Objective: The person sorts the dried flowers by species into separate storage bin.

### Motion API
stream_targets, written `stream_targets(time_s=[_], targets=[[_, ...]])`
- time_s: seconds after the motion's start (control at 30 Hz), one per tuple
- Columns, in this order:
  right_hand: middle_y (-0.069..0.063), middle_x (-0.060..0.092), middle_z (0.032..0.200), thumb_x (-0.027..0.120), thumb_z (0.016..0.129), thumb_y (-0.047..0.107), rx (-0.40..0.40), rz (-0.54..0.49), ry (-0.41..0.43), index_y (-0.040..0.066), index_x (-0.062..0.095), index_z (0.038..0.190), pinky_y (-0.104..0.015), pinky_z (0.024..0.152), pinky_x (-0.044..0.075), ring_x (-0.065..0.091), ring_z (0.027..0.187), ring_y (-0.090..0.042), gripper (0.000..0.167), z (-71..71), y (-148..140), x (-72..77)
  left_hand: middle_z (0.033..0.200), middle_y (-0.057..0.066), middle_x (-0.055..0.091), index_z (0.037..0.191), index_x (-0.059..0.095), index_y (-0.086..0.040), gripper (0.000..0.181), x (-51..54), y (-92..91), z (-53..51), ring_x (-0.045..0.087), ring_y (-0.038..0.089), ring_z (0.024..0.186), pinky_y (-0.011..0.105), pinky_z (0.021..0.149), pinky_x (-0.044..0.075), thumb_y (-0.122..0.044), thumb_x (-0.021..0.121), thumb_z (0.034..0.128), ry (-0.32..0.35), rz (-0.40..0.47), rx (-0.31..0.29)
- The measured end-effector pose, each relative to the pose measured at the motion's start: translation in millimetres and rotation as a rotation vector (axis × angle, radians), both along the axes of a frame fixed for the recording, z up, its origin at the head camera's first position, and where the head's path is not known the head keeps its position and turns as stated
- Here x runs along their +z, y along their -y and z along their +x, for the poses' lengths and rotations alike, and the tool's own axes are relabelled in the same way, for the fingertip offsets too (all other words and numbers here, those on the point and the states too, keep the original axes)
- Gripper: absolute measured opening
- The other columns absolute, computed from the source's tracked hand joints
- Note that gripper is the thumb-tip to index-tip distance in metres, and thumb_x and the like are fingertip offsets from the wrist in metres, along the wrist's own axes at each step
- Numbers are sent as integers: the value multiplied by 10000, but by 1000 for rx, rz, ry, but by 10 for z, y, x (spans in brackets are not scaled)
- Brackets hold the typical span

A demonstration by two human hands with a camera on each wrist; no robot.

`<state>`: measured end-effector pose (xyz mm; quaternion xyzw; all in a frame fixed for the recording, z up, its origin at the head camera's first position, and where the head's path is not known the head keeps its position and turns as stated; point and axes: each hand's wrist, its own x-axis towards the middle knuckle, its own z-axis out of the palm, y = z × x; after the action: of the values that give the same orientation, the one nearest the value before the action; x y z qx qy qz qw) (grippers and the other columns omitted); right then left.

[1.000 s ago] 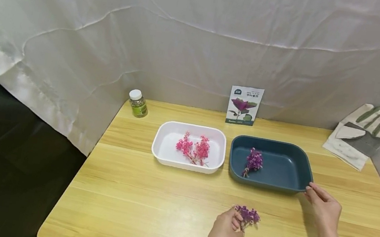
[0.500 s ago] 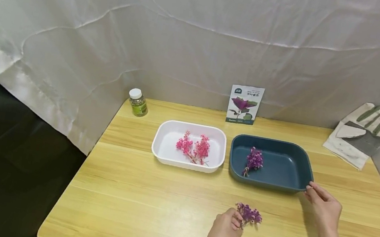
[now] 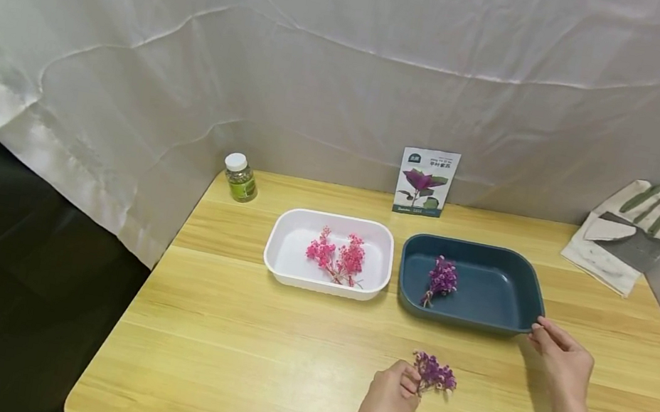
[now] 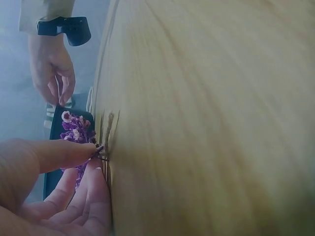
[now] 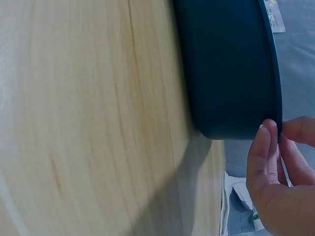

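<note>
A sprig of purple dried flowers [image 3: 436, 373] is pinched by its stem between the thumb and fingers of my left hand [image 3: 386, 399], low over the table in front of the trays. In the left wrist view its blossoms [image 4: 76, 129] show beyond the thumb, with the thin stem crossing the fingertips. My right hand [image 3: 564, 365] pinches the near right corner of the dark blue tray [image 3: 486, 324]; the right wrist view shows thumb and fingers on either side of its rim [image 5: 278, 88]. Another purple bunch [image 3: 442, 278] lies in that tray's left part.
Left of the blue tray stands a white tray [image 3: 292, 281] holding pink dried flowers [image 3: 337, 258]. A white-capped jar [image 3: 241, 181] is at the back left. A seed packet [image 3: 424, 183] leans on the back curtain, and work gloves [image 3: 626, 235] lie at the back right.
The purple sprig in my left hand has shifted slightly right and away from me, and less stem hangs below the fingers. My right hand stays at the tray corner.
</note>
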<state>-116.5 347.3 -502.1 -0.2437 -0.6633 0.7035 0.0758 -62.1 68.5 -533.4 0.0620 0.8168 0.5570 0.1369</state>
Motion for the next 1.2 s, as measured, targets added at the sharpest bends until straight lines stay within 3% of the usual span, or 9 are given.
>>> stream_targets(time_s=[0.5,0.8,0.93,1.2], targets=[[210,697,780,689,907,171,-4,-10,-12,216,761,988,-77,644,534,684,680,32,117,-1,2,1,812,7,664,999,642,-60,284,-7,11,8,626,63,680,97,639,512,103,679,769,-18,7,13],[214,694,757,681,912,163,-11,-6,8,261,754,926,-69,635,527,679,667,39,123,-2,9,-2,804,-6,664,1010,644,-52,272,-9,29,-2,608,33,670,105,635,512,95,674,783,17,49,23],[213,694,760,679,913,163,-16,-18,15,273,746,911,-73,635,529,678,667,38,129,-7,5,-1,814,-15,660,1021,641,-54,266,-21,30,-7,567,-25,671,101,647,510,85,668,795,29,50,21],[218,691,761,687,909,185,-14,-7,23,258,753,940,-74,637,529,675,669,41,103,-7,3,3,835,22,695,1022,646,-56,262,-8,28,-11,596,-10,681,105,649,513,72,672,795,29,29,16]])
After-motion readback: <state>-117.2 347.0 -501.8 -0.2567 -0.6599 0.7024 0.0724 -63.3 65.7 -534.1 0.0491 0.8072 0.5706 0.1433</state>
